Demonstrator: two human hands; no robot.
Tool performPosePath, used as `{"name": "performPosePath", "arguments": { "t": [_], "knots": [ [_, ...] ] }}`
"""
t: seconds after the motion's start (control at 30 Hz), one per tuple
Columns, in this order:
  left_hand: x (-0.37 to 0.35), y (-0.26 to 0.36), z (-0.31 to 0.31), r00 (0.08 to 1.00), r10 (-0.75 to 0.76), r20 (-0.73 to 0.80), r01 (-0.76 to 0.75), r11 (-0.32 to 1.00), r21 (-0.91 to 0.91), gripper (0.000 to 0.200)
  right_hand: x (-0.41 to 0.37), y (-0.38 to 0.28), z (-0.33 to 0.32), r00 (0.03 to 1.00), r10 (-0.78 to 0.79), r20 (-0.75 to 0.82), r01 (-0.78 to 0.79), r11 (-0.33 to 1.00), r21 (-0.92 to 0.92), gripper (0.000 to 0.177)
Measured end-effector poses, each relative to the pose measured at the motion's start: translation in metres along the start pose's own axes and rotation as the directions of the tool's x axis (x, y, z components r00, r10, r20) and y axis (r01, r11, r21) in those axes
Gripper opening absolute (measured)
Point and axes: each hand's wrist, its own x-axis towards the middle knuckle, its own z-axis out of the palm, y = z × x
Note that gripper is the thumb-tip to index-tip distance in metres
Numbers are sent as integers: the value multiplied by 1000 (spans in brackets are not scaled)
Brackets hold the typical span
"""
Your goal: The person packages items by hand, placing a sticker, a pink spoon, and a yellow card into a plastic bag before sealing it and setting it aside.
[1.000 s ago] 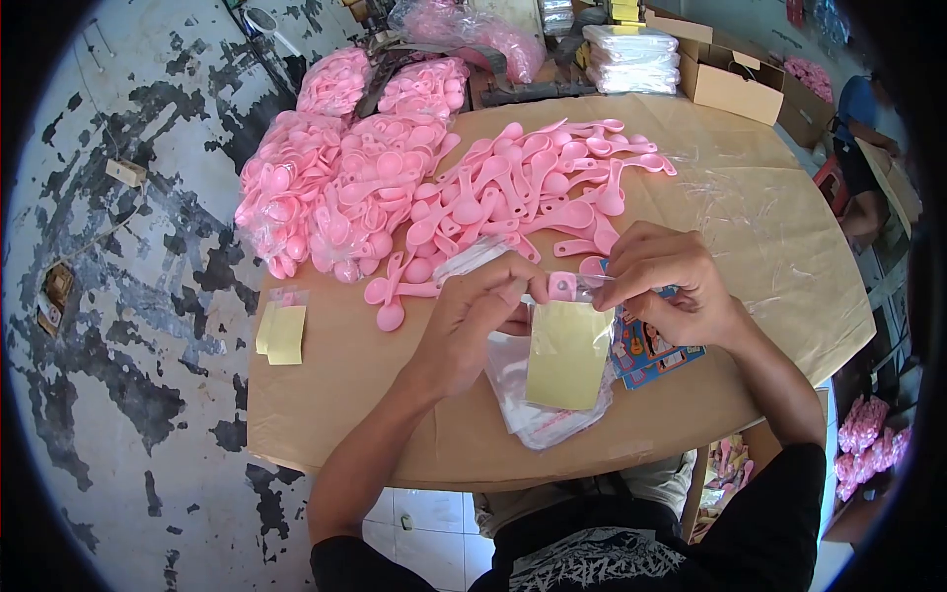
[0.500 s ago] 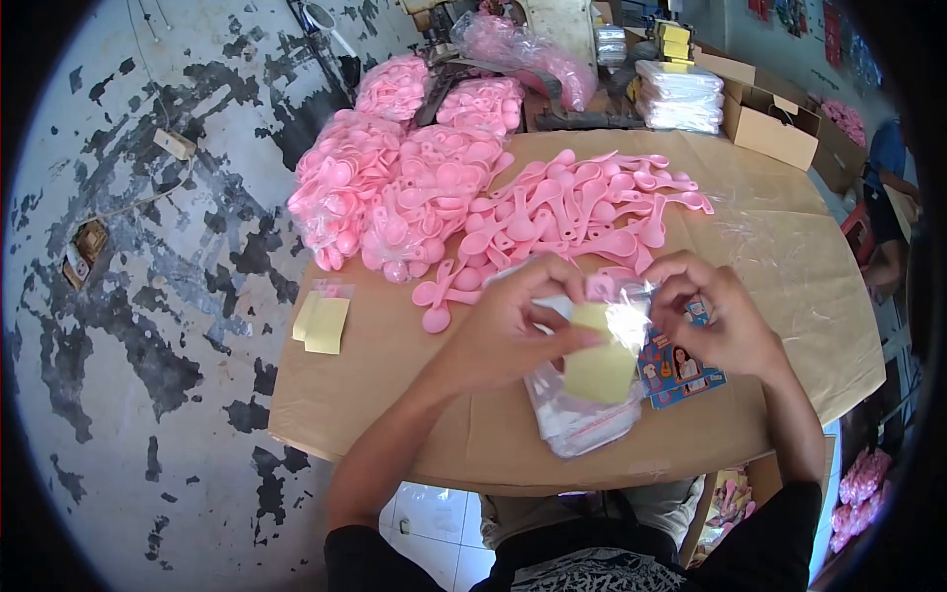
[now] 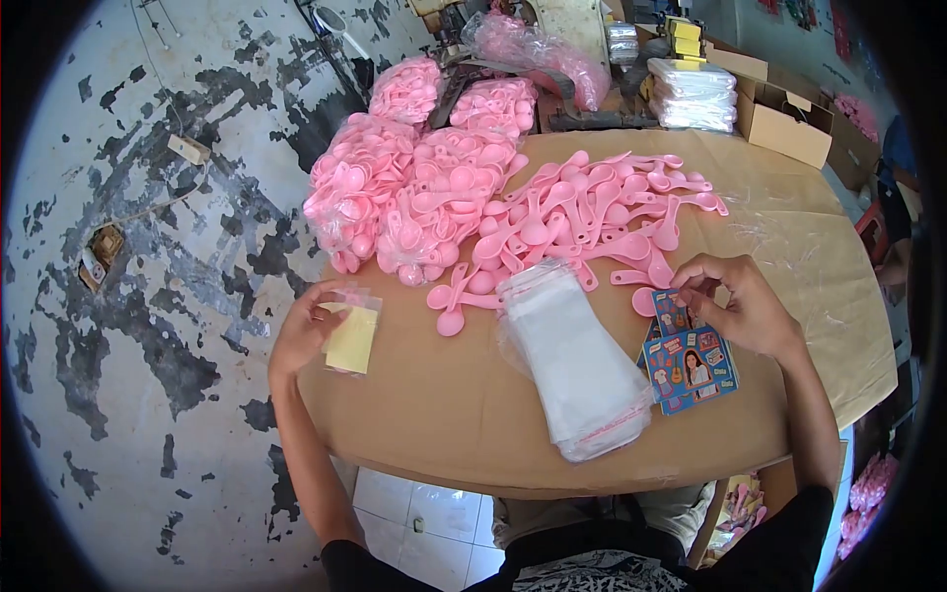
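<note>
My left hand is at the table's left edge, its fingers closed on a clear packet with a yellow card. My right hand is bent over the blue printed cards, thumb and fingertips pinched at the upper card. Between the hands lies a stack of clear plastic bags, fanned toward the table's front edge. Loose pink spoons are heaped behind the bags.
Filled bags of pink spoons stand at the back left of the brown table. A pile of clear packs and an open cardboard box are at the back right. A person's arm shows at the far right.
My left hand has moved left with the yellow-card packet, away from the bag stack. My right hand has let go of the packet and moved right, onto the printed cards.
</note>
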Motion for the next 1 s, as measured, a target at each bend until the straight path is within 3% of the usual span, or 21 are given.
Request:
{"name": "performPosePath", "arguments": {
  "t": [0.07, 0.1, 0.2, 0.33, 0.4, 0.6, 0.7, 0.8, 0.9, 1.0],
  "knots": [
    [2, -19, 1, 993, 61, -98, -27, 947, 319, 43, 0, 2, 1, 1000, -8, -5, 8, 1000, -18, 17],
    [-2, -17, 2, 990, 14, -141, 27, 960, 280, 50, 0, 3, 1, 1000, -10, -4, 10, 1000, -28, 16],
    [-22, 6, 1, 993, 107, 42, -111, 809, 577, 54, 1, 3, 1, 1000, 9, -15, -10, 998, -64, 15],
    [-28, -10, 9, 992, 49, 117, -107, 822, 559, 59, -2, 0, 0, 999, -30, -11, 29, 994, -103, 16],
    [-24, -14, 17, 993, 63, 105, -117, 741, 662, 58, -2, -2, 1, 999, -49, -6, 48, 992, -116, 17],
    [-3, -27, 32, 991, 121, 59, -129, 734, 667, 49, -3, -1, 2, 998, -68, -3, 67, 991, -119, 17],
    [7, -20, 32, 987, 116, 113, -159, 830, 535, 47, -2, 1, 4, 997, -83, 0, 83, 986, -141, 17],
    [11, -36, 28, 962, 272, -13, -220, 807, 548, 40, -2, -2, 5, 993, -113, -31, 104, 971, -214, 17],
    [-4, 13, 36, 939, 274, -209, -224, 946, 234, 26, -1, -1, 3, 987, -163, -19, 154, 959, -237, 17],
    [-30, 68, 63, 945, 233, -230, -218, 972, 88, 17, 1, 3, 5, 987, -159, -2, 153, 953, -263, 17]
  ]
}}
